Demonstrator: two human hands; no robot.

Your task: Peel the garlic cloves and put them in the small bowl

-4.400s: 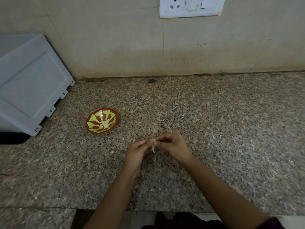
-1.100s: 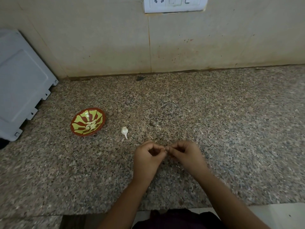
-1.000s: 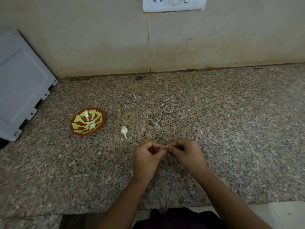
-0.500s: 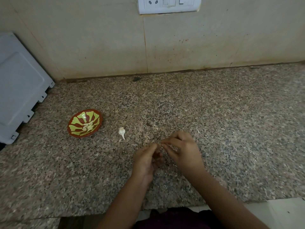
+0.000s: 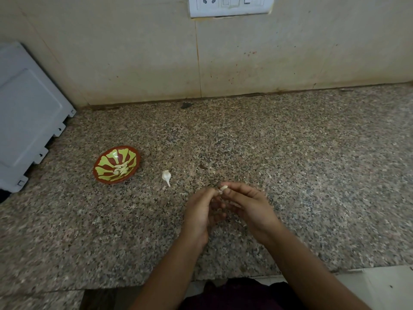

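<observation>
A small pale garlic clove (image 5: 223, 187) is pinched at the fingertips of my right hand (image 5: 248, 203), low in the middle of the granite counter. My left hand (image 5: 202, 212) meets it from the left, its fingertips touching the clove's lower end. An unpeeled white clove (image 5: 166, 176) with a thin tail lies on the counter to the left of my hands. Further left stands the small red and yellow bowl (image 5: 105, 157), with several peeled cloves (image 5: 121, 170) inside.
A grey plastic appliance panel (image 5: 29, 117) leans at the far left. The tiled wall with a white socket plate (image 5: 230, 5) rises behind the counter. A dark speck (image 5: 186, 105) lies by the wall. The counter's front edge (image 5: 223, 280) runs below my forearms.
My fingers have loosened from tight curls, and the bare clove now shows at my right fingertips. An unpeeled clove appeared on the counter after the earliest frame.
</observation>
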